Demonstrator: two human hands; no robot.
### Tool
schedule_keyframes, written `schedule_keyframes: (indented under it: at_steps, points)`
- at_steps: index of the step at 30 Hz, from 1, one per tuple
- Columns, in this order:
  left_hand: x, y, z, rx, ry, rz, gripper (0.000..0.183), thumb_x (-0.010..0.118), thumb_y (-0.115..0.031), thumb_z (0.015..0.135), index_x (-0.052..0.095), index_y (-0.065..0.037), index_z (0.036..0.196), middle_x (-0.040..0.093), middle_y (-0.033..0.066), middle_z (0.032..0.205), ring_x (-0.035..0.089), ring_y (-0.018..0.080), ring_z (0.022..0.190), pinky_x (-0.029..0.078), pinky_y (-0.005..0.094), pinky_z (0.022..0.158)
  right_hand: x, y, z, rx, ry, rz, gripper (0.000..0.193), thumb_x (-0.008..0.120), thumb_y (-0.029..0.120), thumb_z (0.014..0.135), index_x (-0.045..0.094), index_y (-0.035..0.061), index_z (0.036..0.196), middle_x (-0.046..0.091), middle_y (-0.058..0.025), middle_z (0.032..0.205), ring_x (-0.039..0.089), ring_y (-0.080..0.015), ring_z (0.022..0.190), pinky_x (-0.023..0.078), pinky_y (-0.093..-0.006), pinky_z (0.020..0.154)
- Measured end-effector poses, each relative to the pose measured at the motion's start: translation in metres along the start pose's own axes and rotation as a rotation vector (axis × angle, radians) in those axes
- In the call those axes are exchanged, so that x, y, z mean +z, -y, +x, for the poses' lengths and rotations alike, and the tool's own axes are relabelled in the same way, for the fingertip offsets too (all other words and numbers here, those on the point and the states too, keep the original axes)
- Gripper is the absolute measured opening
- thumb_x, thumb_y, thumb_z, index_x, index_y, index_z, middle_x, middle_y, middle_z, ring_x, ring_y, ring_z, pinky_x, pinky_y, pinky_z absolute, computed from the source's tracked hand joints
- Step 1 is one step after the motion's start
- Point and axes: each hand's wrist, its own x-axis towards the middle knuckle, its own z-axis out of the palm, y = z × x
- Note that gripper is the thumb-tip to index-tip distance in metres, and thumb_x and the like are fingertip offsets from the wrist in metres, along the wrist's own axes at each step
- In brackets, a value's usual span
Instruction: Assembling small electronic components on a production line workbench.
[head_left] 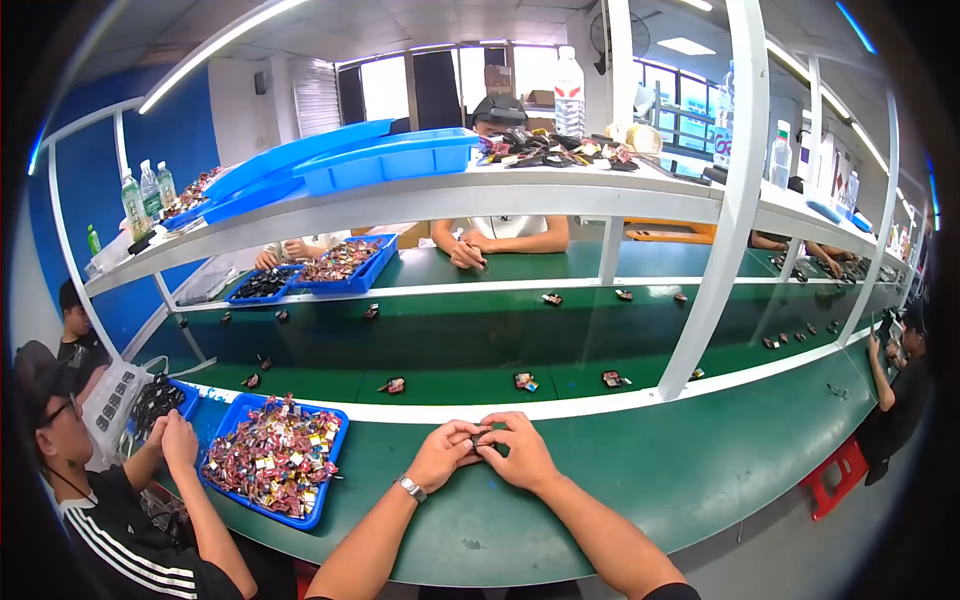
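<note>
Above the green worktable (480,520), my left hand (438,458) and my right hand (522,456) meet, fingertips closed on one small dark part (478,439). My fingers cover much of that part, and its exact kind is too small to tell. To the left stands a blue tray (328,493) heaped with small red, white and yellow pieces. Just beyond my hands, a small wired component (525,381) lies on the green conveyor belt (455,345), with several similar ones spread along it.
A white upright post (712,255) rises right of my hands and carries a shelf (560,190) with blue trays and bottles. At my left a co-worker (120,500) sits close, hands together. Another person's hands (470,250) rest across the belt. A red stool (835,480) stands at right.
</note>
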Motion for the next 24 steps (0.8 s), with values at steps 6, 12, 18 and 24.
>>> schedule_keyframes:
  at_steps: [6,12,18,24]
  points:
    - [0.003,-0.005,-0.003,-0.013,-0.011,-0.002,0.02,0.051,-0.004,0.096,0.05,-0.003,0.116,0.056,0.0133,0.128,0.059,0.0212,0.113,0.052,0.0376,0.095,0.008,0.001,-0.002,0.016,-0.022,-0.024,0.01,0.071,0.011,0.079,0.071,0.0078,0.088,0.06,-0.0052,0.116,0.054,-0.0262,0.112,0.047,-0.0373,0.093]
    - [0.004,-0.005,-0.003,-0.022,-0.014,-0.006,0.022,0.047,-0.001,0.097,0.05,-0.003,0.119,0.055,0.0135,0.129,0.058,0.0194,0.114,0.051,0.0358,0.097,0.01,-0.001,-0.003,0.014,-0.054,-0.01,0.012,0.071,0.013,0.08,0.073,0.009,0.091,0.06,-0.0049,0.116,0.053,-0.026,0.112,0.047,-0.0371,0.093]
    - [0.005,-0.005,-0.003,-0.008,-0.009,-0.037,0.021,0.046,0.0,0.097,0.051,-0.001,0.118,0.054,0.0142,0.131,0.058,0.0205,0.115,0.051,0.0365,0.098,0.013,-0.004,-0.005,0.063,-0.027,0.08,0.013,0.071,0.012,0.079,0.073,0.0096,0.092,0.06,-0.0058,0.121,0.051,-0.0287,0.116,0.044,-0.0391,0.099]
    - [0.005,-0.007,-0.004,0.023,-0.054,-0.001,0.024,0.053,-0.001,0.095,0.051,-0.002,0.119,0.054,0.015,0.132,0.059,0.0221,0.115,0.052,0.0376,0.096,0.013,0.0,-0.001,-0.02,-0.035,0.028,0.013,0.071,0.011,0.079,0.072,0.0093,0.092,0.059,-0.0059,0.124,0.049,-0.0293,0.121,0.043,-0.0396,0.101]
